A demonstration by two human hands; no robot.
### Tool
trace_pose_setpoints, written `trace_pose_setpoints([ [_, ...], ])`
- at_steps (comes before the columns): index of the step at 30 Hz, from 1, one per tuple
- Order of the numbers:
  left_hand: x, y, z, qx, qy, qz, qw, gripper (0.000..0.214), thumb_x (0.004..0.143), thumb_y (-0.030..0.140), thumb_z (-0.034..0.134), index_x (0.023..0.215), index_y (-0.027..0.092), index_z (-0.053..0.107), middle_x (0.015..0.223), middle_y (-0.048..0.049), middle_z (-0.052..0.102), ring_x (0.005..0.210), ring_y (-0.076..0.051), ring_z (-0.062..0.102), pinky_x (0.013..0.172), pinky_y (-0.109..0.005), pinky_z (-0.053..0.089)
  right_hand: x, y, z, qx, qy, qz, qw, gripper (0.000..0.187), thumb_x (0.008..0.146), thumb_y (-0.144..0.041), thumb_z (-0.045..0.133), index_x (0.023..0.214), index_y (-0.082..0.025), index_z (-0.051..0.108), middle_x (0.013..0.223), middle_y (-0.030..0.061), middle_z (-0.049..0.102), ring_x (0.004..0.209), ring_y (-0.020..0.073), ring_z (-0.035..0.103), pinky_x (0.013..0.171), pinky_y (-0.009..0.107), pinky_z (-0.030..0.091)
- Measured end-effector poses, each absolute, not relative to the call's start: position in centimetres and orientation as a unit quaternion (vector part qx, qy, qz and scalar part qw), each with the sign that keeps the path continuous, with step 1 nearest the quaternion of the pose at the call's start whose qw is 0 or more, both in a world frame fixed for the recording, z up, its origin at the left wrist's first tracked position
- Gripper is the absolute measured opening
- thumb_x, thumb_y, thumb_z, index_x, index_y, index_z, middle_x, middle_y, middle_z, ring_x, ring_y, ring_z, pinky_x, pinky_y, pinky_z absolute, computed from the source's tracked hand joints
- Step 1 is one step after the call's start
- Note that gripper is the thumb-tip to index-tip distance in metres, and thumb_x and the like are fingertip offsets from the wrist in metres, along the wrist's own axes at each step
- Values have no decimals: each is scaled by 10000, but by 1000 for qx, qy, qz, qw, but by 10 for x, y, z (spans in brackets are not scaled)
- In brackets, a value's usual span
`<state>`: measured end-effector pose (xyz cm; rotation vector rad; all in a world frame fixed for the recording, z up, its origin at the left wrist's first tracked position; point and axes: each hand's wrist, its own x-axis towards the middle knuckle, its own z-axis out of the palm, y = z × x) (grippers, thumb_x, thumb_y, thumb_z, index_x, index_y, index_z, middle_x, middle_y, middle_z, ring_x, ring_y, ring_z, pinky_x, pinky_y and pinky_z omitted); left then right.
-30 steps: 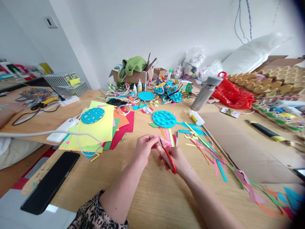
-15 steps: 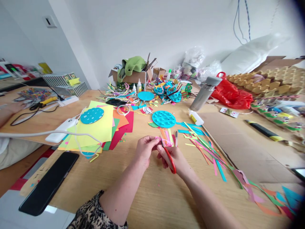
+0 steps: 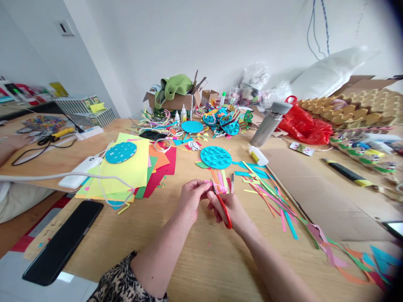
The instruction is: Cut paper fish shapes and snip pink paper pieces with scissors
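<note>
Over the near middle of the wooden table point(image 3: 195, 256), my right hand point(image 3: 233, 212) is closed round red-handled scissors point(image 3: 223, 206), blades pointing away and up. My left hand point(image 3: 190, 197) pinches a small pink paper strip point(image 3: 208, 183) right at the blade tips. Both hands nearly touch. Just beyond them lie loose coloured paper strips point(image 3: 267, 193) and a woven blue paper disc point(image 3: 215, 157).
A stack of coloured sheets point(image 3: 132, 167) with another blue disc point(image 3: 121, 152) lies to the left, a black phone point(image 3: 63, 243) at the near left edge. A glue bottle point(image 3: 258, 154), a grey flask point(image 3: 270, 123), a red bag point(image 3: 305, 125) and cardboard point(image 3: 321, 197) are on the right. Another person's arm point(image 3: 9, 147) is far left.
Almost nothing has moved; my hands stay together with the scissors at the pink strip, and the view has shifted slightly.
</note>
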<state>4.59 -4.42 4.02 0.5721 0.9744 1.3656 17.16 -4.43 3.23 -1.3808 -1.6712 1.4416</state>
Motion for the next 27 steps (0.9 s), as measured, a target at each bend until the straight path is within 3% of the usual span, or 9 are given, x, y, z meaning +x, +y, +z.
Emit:
trace_pose_setpoints([
  [27,46,-44,39,252,430,594,632,185,556,257,753,558,137,611,555,-15,612,500,-106,541,467,-206,413,172,-44,33,-517,-618,532,260,556,796,-663,568,594,-147,598,397,-7,518,331,96,464,355,193,329],
])
